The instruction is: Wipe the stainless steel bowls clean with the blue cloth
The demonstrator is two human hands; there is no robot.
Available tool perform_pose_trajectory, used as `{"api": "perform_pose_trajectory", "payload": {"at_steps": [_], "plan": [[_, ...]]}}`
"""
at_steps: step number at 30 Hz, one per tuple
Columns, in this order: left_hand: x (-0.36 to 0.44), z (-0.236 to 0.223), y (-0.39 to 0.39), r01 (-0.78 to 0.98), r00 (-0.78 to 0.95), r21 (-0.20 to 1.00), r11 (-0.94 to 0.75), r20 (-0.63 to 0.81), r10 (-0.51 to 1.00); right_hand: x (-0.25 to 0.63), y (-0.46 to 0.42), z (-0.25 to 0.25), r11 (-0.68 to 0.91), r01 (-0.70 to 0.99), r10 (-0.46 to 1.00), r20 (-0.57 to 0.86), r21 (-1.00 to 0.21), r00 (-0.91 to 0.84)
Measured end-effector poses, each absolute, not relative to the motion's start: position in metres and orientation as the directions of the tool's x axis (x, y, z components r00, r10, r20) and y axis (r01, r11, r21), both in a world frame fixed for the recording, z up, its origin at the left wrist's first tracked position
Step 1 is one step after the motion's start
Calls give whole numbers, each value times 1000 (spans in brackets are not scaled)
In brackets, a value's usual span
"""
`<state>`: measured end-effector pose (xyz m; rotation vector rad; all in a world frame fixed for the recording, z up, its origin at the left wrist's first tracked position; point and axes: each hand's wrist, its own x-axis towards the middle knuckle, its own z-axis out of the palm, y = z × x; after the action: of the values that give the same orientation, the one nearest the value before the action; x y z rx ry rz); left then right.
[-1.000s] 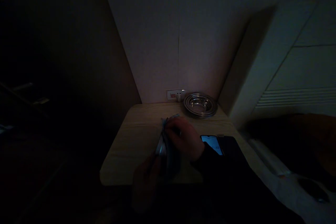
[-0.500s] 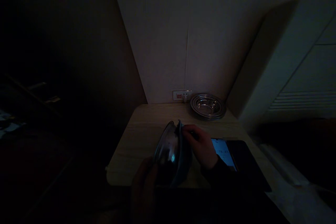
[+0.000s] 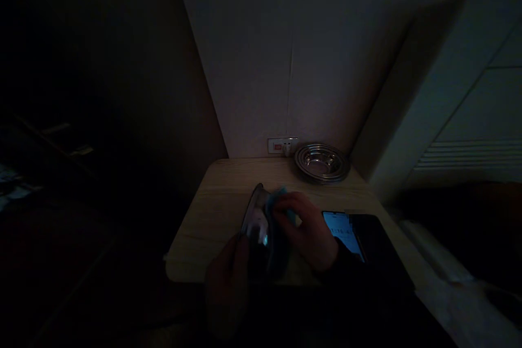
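Note:
In the dim head view, a shiny metal bowl [image 3: 256,223] is tilted up on its side near the front of the small wooden table [image 3: 204,217]. My left hand [image 3: 227,277] grips its left rim, with the thumb on the metal. A blue cloth [image 3: 278,196] is pinched in my right hand [image 3: 305,228] against the bowl's right side. The lower part of the cloth and the bowl's underside fade into shadow.
Several nested metal bowls [image 3: 322,163] sit at the table's back right, below a wall socket [image 3: 282,145] with a plug in it. A lit phone [image 3: 343,234] lies right of my right hand, beside a dark flat object [image 3: 379,250].
My right hand has shifted slightly left, bunching the cloth against the bowl. The bowl has turned a little, and its rim now looks narrower.

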<state>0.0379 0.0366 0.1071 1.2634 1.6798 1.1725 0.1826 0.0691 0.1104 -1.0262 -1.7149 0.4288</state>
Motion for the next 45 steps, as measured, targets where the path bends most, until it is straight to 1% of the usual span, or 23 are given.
{"api": "perform_pose_trajectory", "payload": {"at_steps": [2,4,5,8,10,13,15,18,22,24,25,28,30,33,36,40,44,45], "plan": [[38,105,37,328,-274,939,107,-14,962,184,71,112,564,430,805,586,-705,-94],[38,105,38,349,-258,930,112,-20,966,185,73,112,575,416,809,565,-705,-161],[39,105,39,350,-251,930,114,-24,968,185,74,112,597,404,795,577,-693,-186],[40,105,38,330,-241,937,113,-32,970,188,78,112,581,433,797,591,-690,-127],[41,104,37,323,-220,941,103,-31,975,187,79,116,580,452,795,592,-677,-132],[42,103,36,314,-167,947,74,-22,986,184,79,127,651,469,751,598,-597,-281],[41,104,35,318,-153,946,63,-15,988,182,81,133,663,505,740,588,-552,-327],[41,106,36,343,-150,937,66,-15,989,181,85,138,630,537,763,575,-561,-295],[42,108,36,341,-123,939,40,2,992,183,85,135,666,473,742,581,-577,-336],[43,107,36,343,-127,938,51,-7,992,183,84,133,636,500,759,594,-588,-266],[43,107,35,343,-130,937,59,-15,991,183,84,133,633,498,761,593,-592,-263],[41,105,35,336,-132,939,68,-25,991,179,85,132,688,446,722,601,-572,-342],[40,104,36,339,-138,939,65,-19,990,177,86,132,697,437,712,617,-568,-334],[39,102,38,358,-153,931,67,-13,988,176,87,132,683,470,719,627,-559,-300],[40,101,37,361,-135,931,61,-12,991,179,87,132,718,459,692,611,-524,-385],[41,102,35,310,-90,948,69,-43,995,182,87,131,662,495,733,623,-563,-272],[40,102,34,334,-117,938,90,-54,992,182,87,130,714,435,697,618,-548,-364],[40,100,33,334,-129,938,93,-53,990,183,91,129,690,448,718,614,-569,-327]]}}
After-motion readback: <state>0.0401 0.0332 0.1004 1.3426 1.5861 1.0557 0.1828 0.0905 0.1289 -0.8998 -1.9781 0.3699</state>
